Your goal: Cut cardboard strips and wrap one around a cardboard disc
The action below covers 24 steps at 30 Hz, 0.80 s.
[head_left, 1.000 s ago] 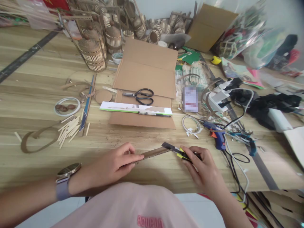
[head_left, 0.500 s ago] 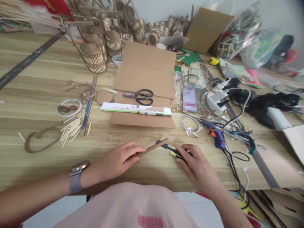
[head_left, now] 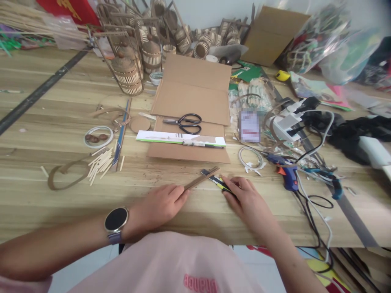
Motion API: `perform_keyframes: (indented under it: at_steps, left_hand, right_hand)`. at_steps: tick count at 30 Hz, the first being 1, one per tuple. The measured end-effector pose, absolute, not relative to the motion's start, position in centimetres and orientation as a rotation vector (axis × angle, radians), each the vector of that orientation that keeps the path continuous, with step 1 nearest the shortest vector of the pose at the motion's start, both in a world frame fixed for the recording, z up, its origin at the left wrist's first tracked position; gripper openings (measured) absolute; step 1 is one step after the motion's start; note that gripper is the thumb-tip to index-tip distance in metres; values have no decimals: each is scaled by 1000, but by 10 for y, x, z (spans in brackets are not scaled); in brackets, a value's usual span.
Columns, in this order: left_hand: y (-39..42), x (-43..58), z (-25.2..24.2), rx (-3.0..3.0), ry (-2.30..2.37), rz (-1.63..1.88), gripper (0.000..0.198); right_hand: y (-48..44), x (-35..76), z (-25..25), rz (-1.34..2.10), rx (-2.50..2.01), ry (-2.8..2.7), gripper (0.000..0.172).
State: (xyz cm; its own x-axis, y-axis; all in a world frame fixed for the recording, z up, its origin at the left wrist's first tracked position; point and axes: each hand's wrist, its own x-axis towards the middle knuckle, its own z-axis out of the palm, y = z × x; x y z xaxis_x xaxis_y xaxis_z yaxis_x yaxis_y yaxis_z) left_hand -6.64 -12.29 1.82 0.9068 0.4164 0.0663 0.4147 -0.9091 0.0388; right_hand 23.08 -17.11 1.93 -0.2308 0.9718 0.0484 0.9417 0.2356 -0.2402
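My left hand (head_left: 166,203) is closed on one end of a narrow brown strip of cardboard (head_left: 200,179), which slants up to the right just over the table. My right hand (head_left: 244,195) grips a black and yellow utility knife (head_left: 222,185). Its dark blade end (head_left: 207,173) crosses the strip near the far end; whether it touches is hard to tell. Beyond both hands lie folded cardboard sheets (head_left: 191,97), with black-handled scissors (head_left: 191,123), a white strip (head_left: 159,137) and a pen (head_left: 201,144) on top.
To the left are small pale sticks (head_left: 100,165), a curled brown band (head_left: 55,179) and a tape roll (head_left: 98,137). On the right lie another tape roll (head_left: 250,158), a blue glue gun (head_left: 288,175) with cords and a power strip (head_left: 284,124). Small bamboo lanterns (head_left: 126,75) stand behind.
The whole scene has shifted slightly right in view. My left wrist has turned so the watch face shows. The strip and knife blade sit a little higher, still crossing.
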Motion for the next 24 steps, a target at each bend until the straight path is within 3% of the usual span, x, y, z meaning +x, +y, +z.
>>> perform_keyframes:
  at_steps: [24]
  left_hand:
    - [-121,-75,10,2950,760,-16,43]
  right_hand:
    - [-180,214,20,214,-1794,-2345,43]
